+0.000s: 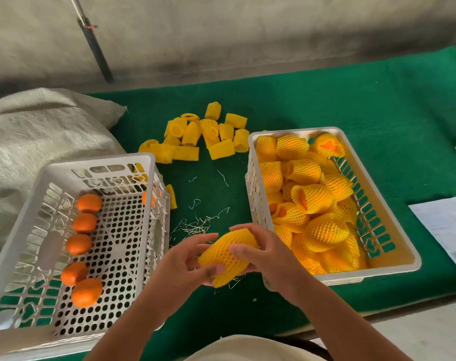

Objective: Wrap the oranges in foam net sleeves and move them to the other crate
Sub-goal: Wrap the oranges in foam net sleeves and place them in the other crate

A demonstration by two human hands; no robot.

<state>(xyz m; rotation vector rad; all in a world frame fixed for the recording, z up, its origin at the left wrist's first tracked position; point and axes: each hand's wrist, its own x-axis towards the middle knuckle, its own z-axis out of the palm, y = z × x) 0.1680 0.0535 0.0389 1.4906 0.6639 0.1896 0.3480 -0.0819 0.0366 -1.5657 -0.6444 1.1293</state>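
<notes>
Right now both hands hold one orange in its foam net sleeve [228, 256]. The left hand [187, 264] cups it from below, fingers curled around it. The right hand [260, 254] grips it from the other side, with fingertips [237, 250] pressed on the net. No orange skin shows, so this wrap looks about done.

Just to the right of the fingers sits the full crate [250, 175], piled high with wrapped oranges [313, 196]. To the left of the fingers is the near-empty crate [96, 162] with five bare oranges [83, 243] in a row. One more orange [148, 198] shows behind its far wall. So most of the job looks finished, with a few left to do.

Beyond the fingers lies a heap of spare sleeves [203, 134] on the green mat [352, 105]. The space between the two crates is open, with only thin straw bits [195, 225]. The full crate's white rim stands close by the right hand, so the orange must go up and over it.
</notes>
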